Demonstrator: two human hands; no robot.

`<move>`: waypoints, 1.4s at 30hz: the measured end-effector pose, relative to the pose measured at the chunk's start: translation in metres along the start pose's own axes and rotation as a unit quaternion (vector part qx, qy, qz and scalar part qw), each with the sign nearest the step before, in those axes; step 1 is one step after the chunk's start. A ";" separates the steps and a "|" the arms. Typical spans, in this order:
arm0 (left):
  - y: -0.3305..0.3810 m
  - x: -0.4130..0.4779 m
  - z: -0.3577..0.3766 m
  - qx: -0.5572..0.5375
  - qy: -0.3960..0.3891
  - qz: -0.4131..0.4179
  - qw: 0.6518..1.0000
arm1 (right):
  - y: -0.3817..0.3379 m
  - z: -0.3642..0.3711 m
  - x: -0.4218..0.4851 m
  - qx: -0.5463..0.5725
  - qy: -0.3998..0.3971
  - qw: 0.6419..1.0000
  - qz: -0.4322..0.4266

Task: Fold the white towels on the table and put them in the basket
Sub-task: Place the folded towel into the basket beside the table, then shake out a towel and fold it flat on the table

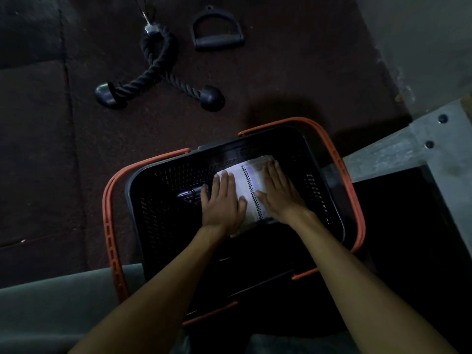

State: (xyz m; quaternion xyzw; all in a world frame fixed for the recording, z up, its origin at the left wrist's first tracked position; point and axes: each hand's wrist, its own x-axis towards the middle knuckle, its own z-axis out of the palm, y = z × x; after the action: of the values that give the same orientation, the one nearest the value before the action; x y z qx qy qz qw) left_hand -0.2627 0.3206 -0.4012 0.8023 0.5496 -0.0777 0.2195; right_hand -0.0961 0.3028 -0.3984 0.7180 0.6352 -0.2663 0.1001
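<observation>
A folded white towel (249,186) with a black checked stripe lies inside the black basket (158,195), toward its far right side. My left hand (221,204) lies flat on the towel's left part, fingers straight. On the towel's right part my right hand (277,190) presses flat, fingers straight too. Both forearms reach down into the basket from the near side. More folded towel layers show under the top one at the far edge.
The basket has orange handles (109,208) folded down on both sides and stands on a dark floor. A rope attachment (155,72) and a D-handle (217,31) lie on the floor beyond it. A grey metal frame (421,144) is at the right, a grey surface (51,307) at the near left.
</observation>
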 end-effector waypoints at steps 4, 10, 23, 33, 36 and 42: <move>-0.003 -0.001 -0.039 -0.016 -0.013 0.019 1.000 | -0.016 -0.029 -0.021 0.039 0.051 0.998 -0.015; 0.012 -0.029 -0.140 0.035 0.075 0.063 0.995 | -0.040 -0.101 -0.090 0.069 0.166 0.983 0.027; 0.118 -0.164 -0.332 0.093 0.158 0.236 0.954 | -0.065 -0.272 -0.313 0.044 0.327 0.933 0.145; 0.236 -0.245 -0.313 0.115 0.101 0.398 0.905 | -0.023 -0.244 -0.470 0.095 0.362 0.883 0.284; 0.271 -0.268 -0.298 0.117 0.087 0.442 0.885 | -0.010 -0.225 -0.510 0.084 0.364 0.867 0.331; 0.337 -0.313 -0.253 0.124 0.058 0.513 0.847 | 0.021 -0.180 -0.581 0.127 0.369 0.825 0.408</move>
State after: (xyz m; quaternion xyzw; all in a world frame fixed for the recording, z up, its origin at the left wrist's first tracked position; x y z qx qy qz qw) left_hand -0.1035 0.0650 0.0286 0.9936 0.0574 0.0251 0.0942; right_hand -0.0600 -0.1125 0.0444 0.9628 0.2343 0.0059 -0.1343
